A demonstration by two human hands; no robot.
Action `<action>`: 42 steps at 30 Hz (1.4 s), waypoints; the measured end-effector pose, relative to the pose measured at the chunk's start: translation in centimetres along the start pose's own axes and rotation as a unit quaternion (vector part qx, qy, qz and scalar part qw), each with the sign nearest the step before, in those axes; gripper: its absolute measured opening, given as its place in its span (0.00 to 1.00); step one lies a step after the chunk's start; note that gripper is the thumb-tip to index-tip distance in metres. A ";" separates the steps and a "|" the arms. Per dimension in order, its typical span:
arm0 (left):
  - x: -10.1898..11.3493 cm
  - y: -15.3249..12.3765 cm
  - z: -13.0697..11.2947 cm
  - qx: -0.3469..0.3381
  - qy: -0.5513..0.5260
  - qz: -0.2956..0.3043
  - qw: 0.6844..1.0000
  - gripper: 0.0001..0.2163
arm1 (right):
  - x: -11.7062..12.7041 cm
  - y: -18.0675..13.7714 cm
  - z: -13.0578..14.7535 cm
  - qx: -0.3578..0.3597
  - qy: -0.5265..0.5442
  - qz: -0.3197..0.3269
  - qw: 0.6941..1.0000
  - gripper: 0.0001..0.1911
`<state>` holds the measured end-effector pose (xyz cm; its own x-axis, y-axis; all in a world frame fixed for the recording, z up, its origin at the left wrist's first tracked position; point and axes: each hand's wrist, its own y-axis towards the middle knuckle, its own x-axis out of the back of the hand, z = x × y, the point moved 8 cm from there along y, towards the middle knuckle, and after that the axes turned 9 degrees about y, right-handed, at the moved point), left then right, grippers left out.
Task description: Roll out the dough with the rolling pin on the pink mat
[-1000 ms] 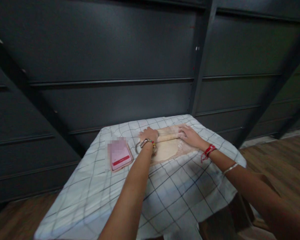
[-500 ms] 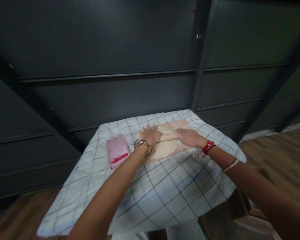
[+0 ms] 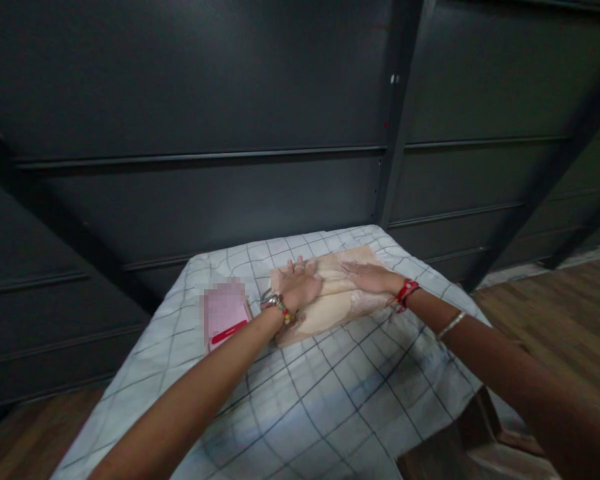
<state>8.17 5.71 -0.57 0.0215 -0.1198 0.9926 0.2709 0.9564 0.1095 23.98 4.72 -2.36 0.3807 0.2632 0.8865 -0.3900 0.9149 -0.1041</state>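
One flat pink object (image 3: 224, 312), blurred apart from a red strip near its front edge, lies at the left of the surface (image 3: 330, 407), which is draped in a white cloth with a dark check. Just to the right of it comes the left hand (image 3: 297, 285), reaching in from the lower left, with a metal bangle (image 3: 269, 300) and a beaded band at the wrist. Its fingers (image 3: 300, 265) are stretched out flat and released, grasping nothing; the palm presses down on the left end of a pale rolling pin (image 3: 336, 288). The rolling pin lies crosswise between the two hands, on top of a flattened sheet of dough (image 3: 330, 311). The dough rests on a light board (image 3: 361, 255) towards the far middle of the surface, and its near edge shows in front of the pin. The board's front left corner sticks out just beside the left wrist. On the right end of the pin lies the right hand (image 3: 371, 277), likewise flat, fingers straight and unclenched, pointing left towards the other hand. A red thread band (image 3: 404, 294) circles its wrist, and a thin bangle (image 3: 450, 325) sits further up the forearm. At the far right a wooden floor (image 3: 555, 300) shows, and a dark panelled wall (image 3: 230, 100) stands behind everything
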 end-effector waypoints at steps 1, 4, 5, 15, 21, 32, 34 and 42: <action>-0.1 -0.2 0.0 -0.001 0.005 0.006 1.000 0.25 | -0.2 -0.1 0.0 0.007 0.002 0.010 1.000 0.34; -0.1 0.1 0.1 0.008 0.010 0.029 0.999 0.25 | 0.3 0.2 -0.2 -0.001 0.002 -0.019 1.000 0.33; -0.2 0.3 0.1 0.013 0.011 0.041 0.999 0.25 | 0.5 0.4 -0.2 -0.003 0.001 -0.038 0.999 0.33; -0.5 1.0 0.0 0.029 0.006 0.110 0.993 0.28 | 1.1 0.3 1.1 -0.011 -0.033 -0.053 0.998 0.30; 0.5 -1.4 -1.7 -0.008 -0.002 0.090 0.996 0.27 | 0.5 -1.6 1.7 0.002 -0.030 -0.028 0.999 0.30; 1.2 -3.7 -2.2 -0.017 -0.001 -0.001 1.000 0.26 | 0.0 -2.3 2.1 0.005 -0.045 -0.052 0.998 0.30; 1.0 -2.2 -1.5 0.007 -0.009 -0.004 1.000 0.26 | 0.4 -0.9 1.8 0.007 -0.050 -0.077 0.996 0.30; 0.6 1.6 0.1 0.039 -0.057 0.033 0.997 0.26 | 2.6 2.4 1.4 0.024 -0.066 -0.155 0.985 0.30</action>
<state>8.54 7.16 0.19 -0.0728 -0.0287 0.9969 0.1973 0.9794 0.0426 22.84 7.18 0.35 0.3773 -0.0715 0.9233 -0.3117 0.9290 0.1993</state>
